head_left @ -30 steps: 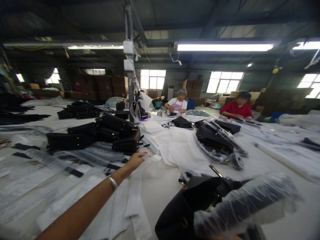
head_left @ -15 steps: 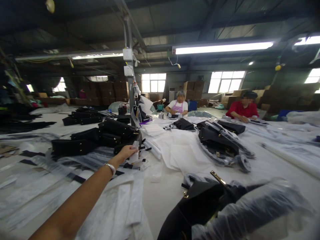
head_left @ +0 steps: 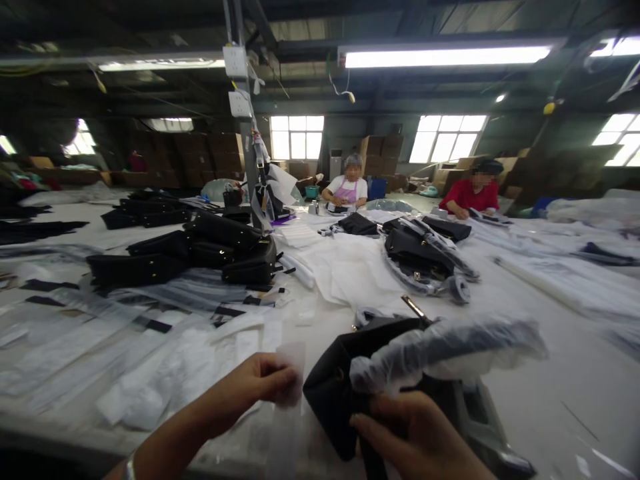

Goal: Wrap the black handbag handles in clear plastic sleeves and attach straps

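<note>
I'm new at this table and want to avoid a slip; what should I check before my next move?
1. Left hand holding the translucent sheet: ok, it is pinched between thumb and fingers.
2. Right hand holding the near black bag: ok.
3. Sheet touching the bag: cannot tell; their edges look very close.
4. Plastic wrap on the bag's long upper part: ok, it is covered.
5. Space beside the left hand free of loose plastic film: not ok.
6. Co-workers' hands away from this bag: ok, both people sit across the table.
</note>
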`<state>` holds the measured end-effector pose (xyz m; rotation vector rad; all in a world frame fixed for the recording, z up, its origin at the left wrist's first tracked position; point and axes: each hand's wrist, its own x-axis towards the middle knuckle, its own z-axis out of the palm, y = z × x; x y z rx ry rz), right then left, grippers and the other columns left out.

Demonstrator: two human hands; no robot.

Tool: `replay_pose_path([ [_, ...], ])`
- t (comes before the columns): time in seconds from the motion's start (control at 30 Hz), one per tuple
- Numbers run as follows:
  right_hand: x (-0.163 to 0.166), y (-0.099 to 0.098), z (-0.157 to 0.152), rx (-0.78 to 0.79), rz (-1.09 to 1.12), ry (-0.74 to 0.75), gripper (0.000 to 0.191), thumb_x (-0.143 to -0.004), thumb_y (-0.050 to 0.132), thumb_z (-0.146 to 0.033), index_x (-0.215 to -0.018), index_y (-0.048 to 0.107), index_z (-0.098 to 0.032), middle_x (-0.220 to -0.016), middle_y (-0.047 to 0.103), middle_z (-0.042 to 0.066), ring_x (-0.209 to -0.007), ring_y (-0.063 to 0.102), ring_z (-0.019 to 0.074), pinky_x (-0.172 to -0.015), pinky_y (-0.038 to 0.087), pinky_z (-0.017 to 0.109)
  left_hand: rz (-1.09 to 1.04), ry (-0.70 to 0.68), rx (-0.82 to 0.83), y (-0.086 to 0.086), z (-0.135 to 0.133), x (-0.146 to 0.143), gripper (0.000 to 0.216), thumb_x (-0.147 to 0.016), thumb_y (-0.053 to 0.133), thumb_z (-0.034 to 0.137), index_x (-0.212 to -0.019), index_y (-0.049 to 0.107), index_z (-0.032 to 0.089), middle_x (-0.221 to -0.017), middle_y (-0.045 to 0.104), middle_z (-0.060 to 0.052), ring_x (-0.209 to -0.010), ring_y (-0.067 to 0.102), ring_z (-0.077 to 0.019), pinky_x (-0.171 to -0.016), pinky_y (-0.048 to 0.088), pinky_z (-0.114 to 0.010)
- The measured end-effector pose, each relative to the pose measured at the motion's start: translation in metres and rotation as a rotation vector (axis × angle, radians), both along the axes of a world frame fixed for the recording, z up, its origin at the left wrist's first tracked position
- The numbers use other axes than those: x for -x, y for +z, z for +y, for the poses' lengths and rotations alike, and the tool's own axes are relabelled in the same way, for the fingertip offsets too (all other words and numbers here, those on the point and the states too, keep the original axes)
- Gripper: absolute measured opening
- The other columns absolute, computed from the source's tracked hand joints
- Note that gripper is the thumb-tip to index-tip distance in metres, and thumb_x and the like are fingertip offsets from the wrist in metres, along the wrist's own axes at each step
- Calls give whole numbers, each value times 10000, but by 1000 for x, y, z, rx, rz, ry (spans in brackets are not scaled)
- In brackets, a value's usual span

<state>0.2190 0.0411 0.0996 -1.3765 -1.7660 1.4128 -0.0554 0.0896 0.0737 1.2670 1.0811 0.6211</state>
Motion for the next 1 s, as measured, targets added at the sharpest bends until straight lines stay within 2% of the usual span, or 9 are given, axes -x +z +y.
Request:
replay_pose_path([
  [0.1, -17, 39, 13, -72, -44, -19, 375, -817, 640, -463, -587, 625, -168, -476, 446, -53, -425, 362, 74, -390, 249, 203, 37, 37, -108, -7, -37, -6, 372, -827, 639, 531, -871, 769, 185, -895, 760, -58, -873, 672, -228, -802, 501, -282],
  [0.23, -23, 68, 23, -63, -31, 51, 315, -807, 639, -400, -592, 584, -176, -474, 431, -65, -400, 368, 66, -384, 247, 192, 67, 150, -316, -23, -60, -21, 413, -832, 579, 590, -907, 778, 236, -1353, 609, -54, -1215, 559, -323, -1041, 429, -395],
  [0.3, -14, 57, 14, -14, -3, 70, 312, -790, 643, -360, -562, 521, -185, -466, 423, -70, -392, 378, 64, -378, 254, 185, 84, 167, -385, -34, -66, -33, 426, -840, 559, 597, -951, 778, 249, -1477, 485, -32, -1333, 449, -340, -1107, 365, -447],
  [0.37, -2, 31, -2, 19, 43, 63, 320, -781, 639, -338, -551, 474, -190, -467, 418, -72, -402, 382, 65, -380, 256, 181, 109, 155, -419, -47, -73, -46, 425, -848, 550, 591, -989, 775, 258, -1522, 417, -17, -1398, 358, -341, -1149, 297, -474],
  [0.47, 13, -16, -31, 19, 168, -25, 330, -798, 623, -379, -576, 501, -167, -506, 406, -66, -457, 360, 67, -418, 251, 193, 146, 162, -424, -67, -81, -60, 421, -864, 529, 588, -894, 787, 256, -1548, 368, -8, -1418, 321, -343, -1173, 247, -467],
  [0.57, 17, -43, -48, -28, 295, -161, 370, -813, 632, -467, -651, 577, -139, -548, 426, -56, -511, 365, 77, -460, 267, 205, 135, 166, -428, -79, -84, -65, 430, -882, 507, 578, -870, 780, 246, -1544, 377, -19, -1415, 334, -328, -1168, 269, -435],
  [0.73, 17, -47, -51, -69, 322, -231, 425, -812, 650, -542, -710, 646, -130, -585, 566, -24, -533, 472, 98, -492, 344, 207, 127, 266, -489, -77, -83, -60, 379, -873, 558, 539, -1009, 764, 251, -1426, 544, -41, -1333, 454, -299, -1111, 362, -375],
  [0.87, 20, -51, -52, -31, 372, -223, 453, -799, 660, -576, -755, 691, -126, -688, 706, 35, -580, 595, 132, -524, 423, 212, 123, 311, -315, -67, -99, -50, 436, -799, 621, 597, -877, 776, 197, -932, 760, -58, -916, 666, -283, -788, 528, -312],
  [1.0, 21, -56, -59, -37, 459, -181, 409, -764, 737, -515, -935, 735, -144, -941, 761, 78, -932, 685, 232, -807, 515, 282, 69, 209, -142, -56, -125, -40, 445, -773, 650, 600, -825, 776, 176, -805, 757, -38, -778, 654, -242, -694, 493, -278],
])
